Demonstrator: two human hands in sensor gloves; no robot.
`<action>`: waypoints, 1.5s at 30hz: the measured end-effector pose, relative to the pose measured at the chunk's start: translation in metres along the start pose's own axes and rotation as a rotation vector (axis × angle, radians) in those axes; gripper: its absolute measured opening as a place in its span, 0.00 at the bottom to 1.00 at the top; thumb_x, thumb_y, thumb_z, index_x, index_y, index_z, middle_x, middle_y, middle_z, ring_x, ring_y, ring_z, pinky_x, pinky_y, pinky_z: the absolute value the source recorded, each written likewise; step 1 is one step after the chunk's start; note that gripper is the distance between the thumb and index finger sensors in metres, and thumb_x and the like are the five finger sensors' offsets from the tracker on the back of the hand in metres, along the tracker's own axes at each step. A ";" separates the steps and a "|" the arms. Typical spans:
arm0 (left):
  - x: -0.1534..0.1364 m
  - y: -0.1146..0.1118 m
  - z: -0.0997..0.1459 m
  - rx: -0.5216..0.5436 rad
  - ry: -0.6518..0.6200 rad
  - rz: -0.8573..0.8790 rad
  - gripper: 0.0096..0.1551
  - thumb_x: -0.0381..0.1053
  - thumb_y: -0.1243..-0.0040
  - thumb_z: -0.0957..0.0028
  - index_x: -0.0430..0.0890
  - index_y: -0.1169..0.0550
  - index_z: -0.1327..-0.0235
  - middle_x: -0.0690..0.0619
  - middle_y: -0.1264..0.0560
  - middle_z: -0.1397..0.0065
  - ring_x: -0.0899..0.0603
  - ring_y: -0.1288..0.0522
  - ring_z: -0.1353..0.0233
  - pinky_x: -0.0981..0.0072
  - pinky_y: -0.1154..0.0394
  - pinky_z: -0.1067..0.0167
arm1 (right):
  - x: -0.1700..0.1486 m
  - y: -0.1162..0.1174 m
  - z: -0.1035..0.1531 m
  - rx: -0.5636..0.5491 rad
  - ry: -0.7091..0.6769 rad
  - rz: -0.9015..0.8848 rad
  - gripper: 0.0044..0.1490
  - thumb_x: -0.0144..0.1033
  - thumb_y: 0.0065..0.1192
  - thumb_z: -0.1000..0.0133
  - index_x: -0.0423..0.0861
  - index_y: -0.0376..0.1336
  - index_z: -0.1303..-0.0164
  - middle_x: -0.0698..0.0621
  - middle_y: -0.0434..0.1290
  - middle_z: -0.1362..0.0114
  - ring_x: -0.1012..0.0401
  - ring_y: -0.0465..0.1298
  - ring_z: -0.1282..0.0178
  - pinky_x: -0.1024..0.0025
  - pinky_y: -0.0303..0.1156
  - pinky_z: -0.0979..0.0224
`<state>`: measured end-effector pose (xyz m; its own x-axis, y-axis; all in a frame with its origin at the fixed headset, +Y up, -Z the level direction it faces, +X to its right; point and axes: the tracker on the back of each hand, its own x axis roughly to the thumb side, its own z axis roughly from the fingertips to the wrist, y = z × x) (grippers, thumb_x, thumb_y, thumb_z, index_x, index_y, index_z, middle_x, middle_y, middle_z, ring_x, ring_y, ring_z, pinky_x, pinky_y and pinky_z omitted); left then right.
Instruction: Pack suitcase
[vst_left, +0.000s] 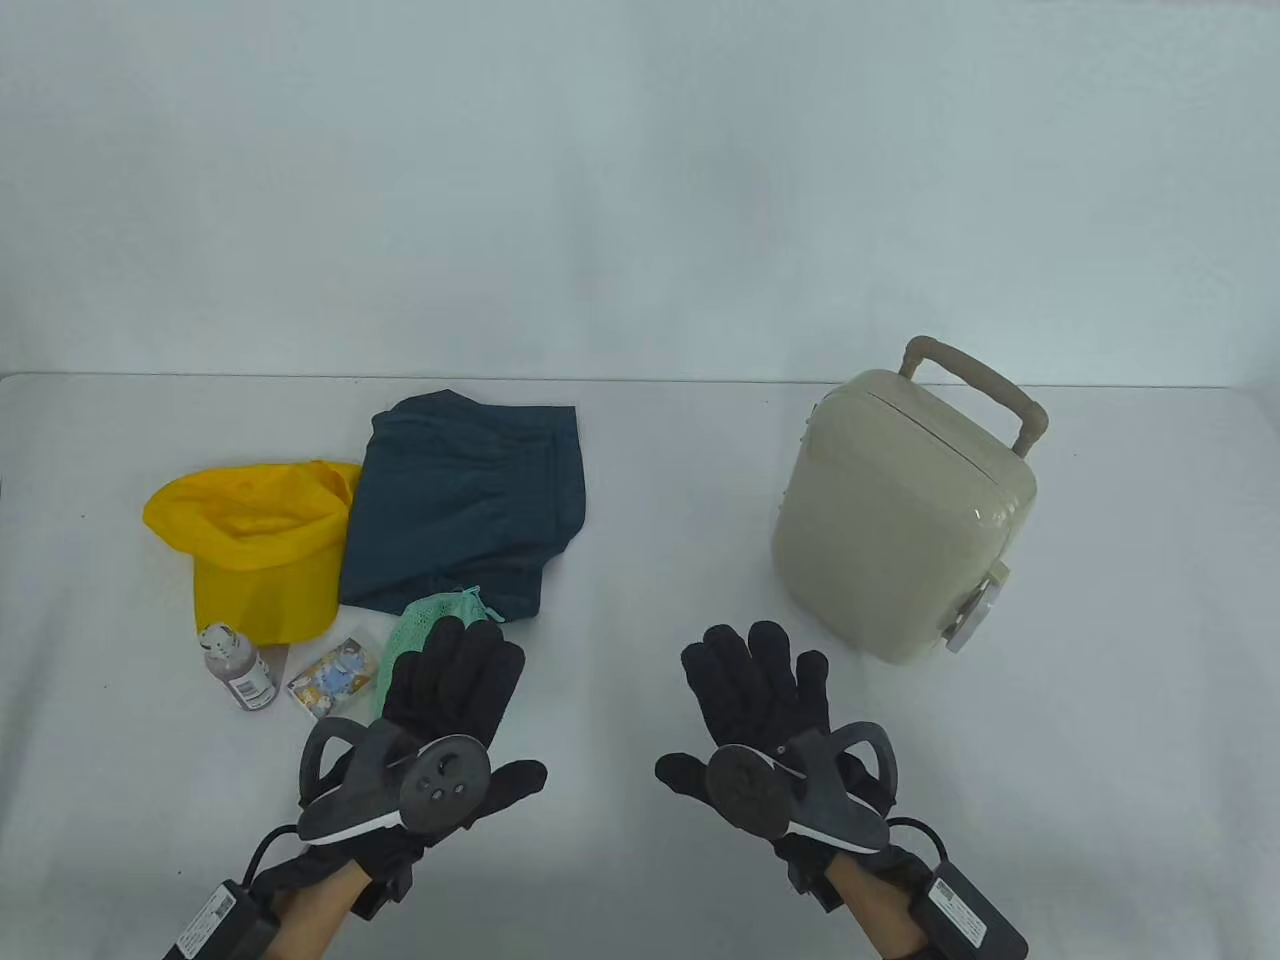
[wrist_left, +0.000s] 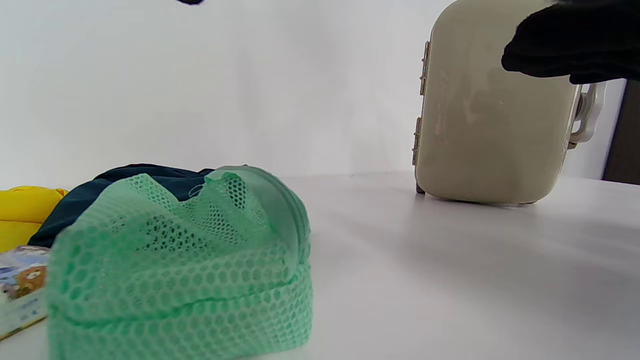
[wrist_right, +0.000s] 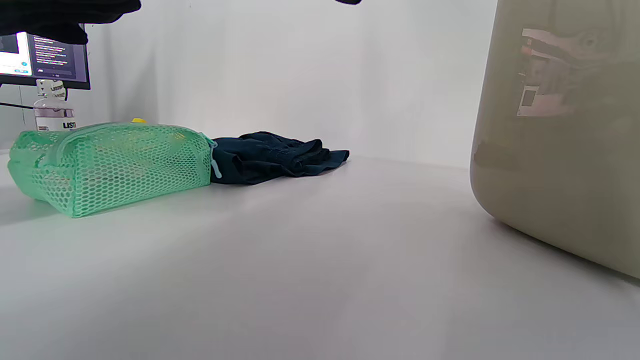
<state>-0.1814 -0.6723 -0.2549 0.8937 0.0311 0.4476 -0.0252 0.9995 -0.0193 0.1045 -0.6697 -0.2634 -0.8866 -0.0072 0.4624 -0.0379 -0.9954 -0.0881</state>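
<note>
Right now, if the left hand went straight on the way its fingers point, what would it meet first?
Probably the green mesh zip pouch just beyond the left hand; its fingertips overlap it in the table view, though height is unclear.

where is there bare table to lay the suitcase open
Bare table lies between the shorts and the suitcase, running down to both hands, left hand and right hand. The left side is crowded: cap, bottle, mesh pouch, small packet.

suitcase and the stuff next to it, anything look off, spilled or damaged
Nothing stands out. The suitcase stands upright and closed, with no visible damage. The yellow hat, folded shorts, mesh pouch and small bottle lie together undisturbed, with no spill around them. Both hands hover open, holding nothing.
</note>
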 end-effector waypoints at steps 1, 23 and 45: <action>0.000 0.000 0.000 -0.001 0.000 0.000 0.60 0.77 0.60 0.48 0.45 0.63 0.17 0.39 0.65 0.13 0.27 0.65 0.16 0.31 0.53 0.23 | 0.000 0.000 0.000 0.001 0.000 0.000 0.62 0.76 0.30 0.50 0.44 0.34 0.15 0.42 0.42 0.09 0.33 0.46 0.12 0.28 0.46 0.22; -0.004 0.003 0.002 0.023 0.019 0.000 0.60 0.76 0.60 0.48 0.45 0.63 0.17 0.39 0.64 0.12 0.27 0.65 0.16 0.32 0.52 0.23 | -0.009 -0.051 -0.013 -0.132 0.055 0.043 0.61 0.76 0.32 0.49 0.45 0.37 0.15 0.42 0.45 0.09 0.35 0.53 0.12 0.29 0.53 0.22; -0.010 0.005 0.003 0.031 0.048 -0.015 0.59 0.76 0.59 0.47 0.44 0.62 0.17 0.39 0.64 0.12 0.27 0.64 0.16 0.32 0.52 0.23 | -0.131 -0.146 -0.094 0.011 0.730 0.351 0.64 0.77 0.39 0.49 0.39 0.47 0.15 0.37 0.59 0.14 0.36 0.70 0.23 0.33 0.69 0.30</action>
<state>-0.1916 -0.6679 -0.2567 0.9145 0.0168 0.4043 -0.0249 0.9996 0.0147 0.1831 -0.5143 -0.3937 -0.9234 -0.2584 -0.2839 0.2994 -0.9477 -0.1110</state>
